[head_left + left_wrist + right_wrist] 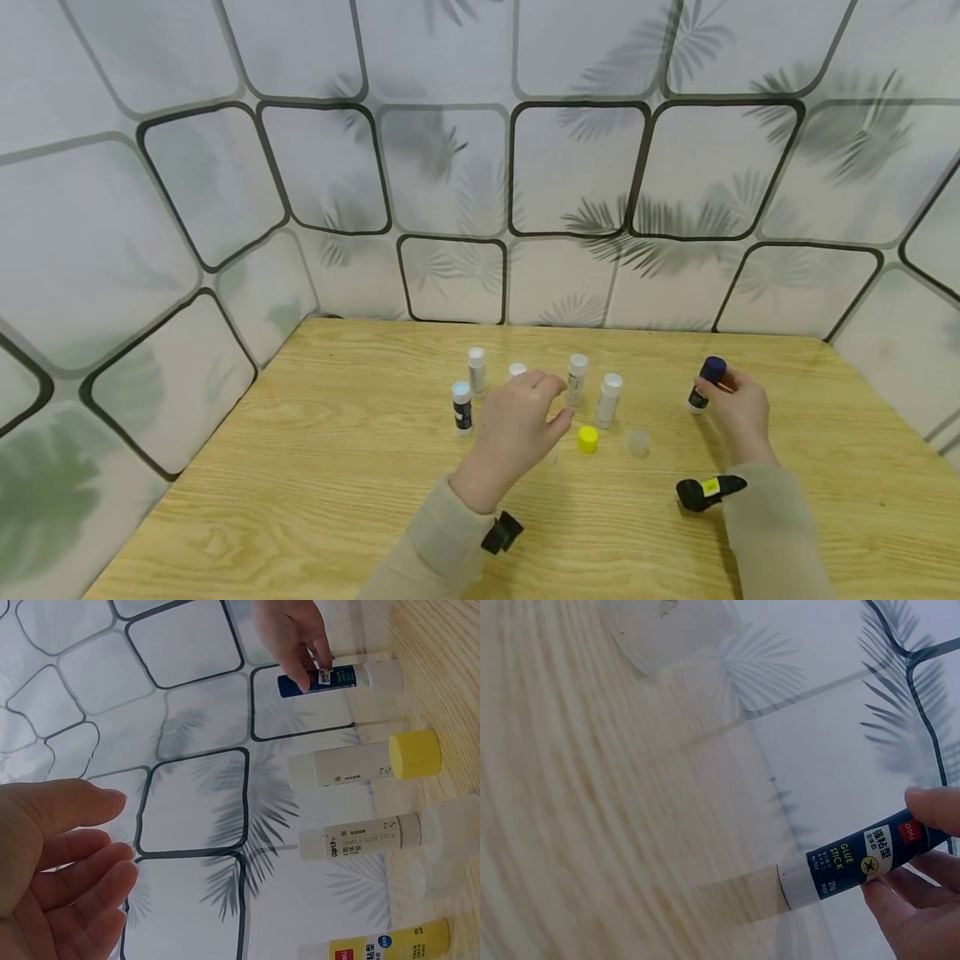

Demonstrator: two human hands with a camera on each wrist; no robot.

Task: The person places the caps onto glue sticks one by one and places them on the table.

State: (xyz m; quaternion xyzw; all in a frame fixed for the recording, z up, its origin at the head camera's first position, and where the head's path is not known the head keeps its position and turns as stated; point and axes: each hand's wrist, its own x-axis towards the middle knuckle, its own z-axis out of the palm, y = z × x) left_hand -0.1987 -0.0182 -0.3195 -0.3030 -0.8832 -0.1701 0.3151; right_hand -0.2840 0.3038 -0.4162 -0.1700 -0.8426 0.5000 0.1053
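Note:
My right hand (742, 417) holds a dark blue glue stick (855, 859) between thumb and fingers, its white end down at the tabletop. In the head view its dark blue cap (714, 368) is on top. My left hand (517, 421) hovers over the table, fingers loosely bent and holding nothing. Nearest to it stand white-capped glue sticks (576, 379) and a yellow cap (587, 439). One white glue stick (517, 368) is mostly hidden behind the left hand. In the left wrist view a yellow-labelled glue stick (394, 945) shows at the bottom edge.
Left of the left hand stand a white glue stick (477, 372) and a dark-labelled one (462, 408) with a pale blue top. Another white glue stick (609, 402) and a translucent cap (639, 443) lie between the hands. A patterned curtain (450, 275) borders the wooden table (300, 467).

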